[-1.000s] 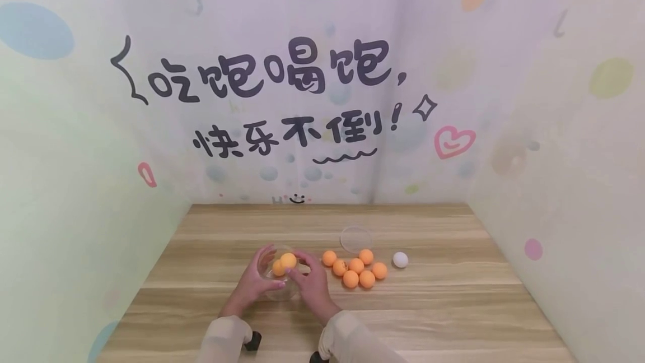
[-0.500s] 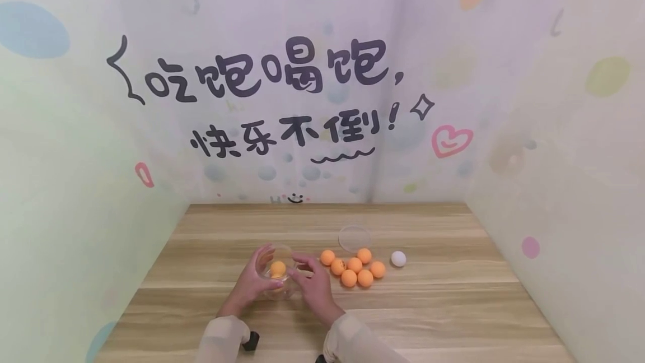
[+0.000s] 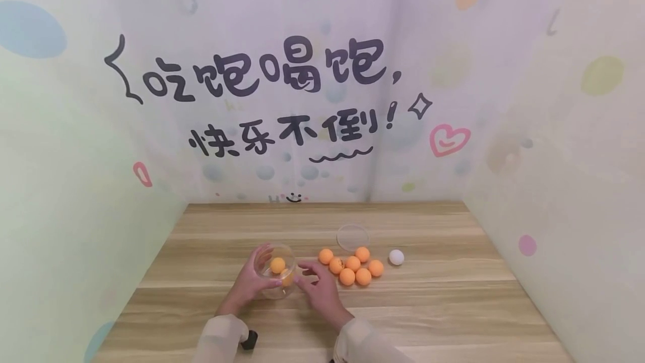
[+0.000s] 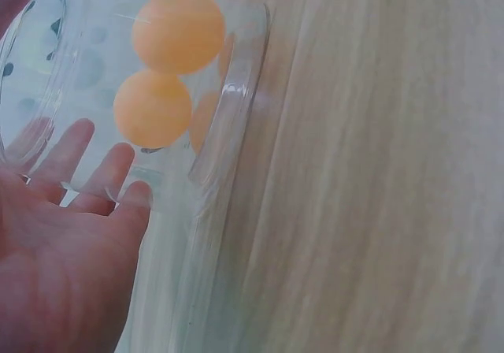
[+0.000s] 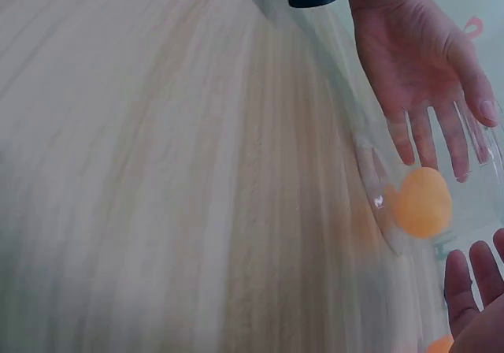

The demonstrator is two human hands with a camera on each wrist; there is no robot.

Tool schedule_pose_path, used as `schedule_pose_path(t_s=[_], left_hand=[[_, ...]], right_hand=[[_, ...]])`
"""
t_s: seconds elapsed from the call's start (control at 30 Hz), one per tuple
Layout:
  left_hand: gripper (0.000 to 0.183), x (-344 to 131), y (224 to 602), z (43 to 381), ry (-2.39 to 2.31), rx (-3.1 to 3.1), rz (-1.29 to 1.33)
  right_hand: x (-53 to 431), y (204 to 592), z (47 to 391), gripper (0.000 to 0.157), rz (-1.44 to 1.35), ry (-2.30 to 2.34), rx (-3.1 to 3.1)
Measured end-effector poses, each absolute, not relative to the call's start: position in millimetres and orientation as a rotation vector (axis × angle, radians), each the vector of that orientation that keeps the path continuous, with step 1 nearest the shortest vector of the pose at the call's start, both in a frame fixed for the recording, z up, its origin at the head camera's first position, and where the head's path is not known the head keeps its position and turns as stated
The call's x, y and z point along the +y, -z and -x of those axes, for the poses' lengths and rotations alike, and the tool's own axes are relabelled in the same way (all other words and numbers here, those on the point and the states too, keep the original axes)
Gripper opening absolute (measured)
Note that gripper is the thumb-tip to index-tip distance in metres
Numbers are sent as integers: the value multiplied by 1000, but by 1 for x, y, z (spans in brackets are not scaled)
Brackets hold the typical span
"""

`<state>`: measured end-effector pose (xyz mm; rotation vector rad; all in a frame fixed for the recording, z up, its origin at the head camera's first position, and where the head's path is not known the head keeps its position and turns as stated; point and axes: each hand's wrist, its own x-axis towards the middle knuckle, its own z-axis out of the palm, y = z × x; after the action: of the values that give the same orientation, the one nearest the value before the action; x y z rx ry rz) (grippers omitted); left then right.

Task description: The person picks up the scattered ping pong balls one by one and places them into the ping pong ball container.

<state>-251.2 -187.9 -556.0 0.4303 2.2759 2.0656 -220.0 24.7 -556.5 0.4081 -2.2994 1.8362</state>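
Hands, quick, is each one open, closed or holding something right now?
Left hand: holding the clear jar.
Right hand: open, holding nothing, beside the jar.

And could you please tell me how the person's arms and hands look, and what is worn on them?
The left hand and right hand wear no gloves. The left sleeve and right sleeve are plain, loose and cream-coloured, leaving the hands uncovered. A small black block shows beside the left one; by the right one, only a dark edge is visible.
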Motion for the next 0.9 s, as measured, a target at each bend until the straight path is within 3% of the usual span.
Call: schedule_pose_path(t_s=[0.6,0.9], left_hand=[[95,-187,552,251,-1990,2365,-406],[99,-186,550,249,-2012,2320,-408]], right_hand=[[48,565,214,34,-531,-1759,-2365],[59,568,216,43,-558,-1669,-2438]])
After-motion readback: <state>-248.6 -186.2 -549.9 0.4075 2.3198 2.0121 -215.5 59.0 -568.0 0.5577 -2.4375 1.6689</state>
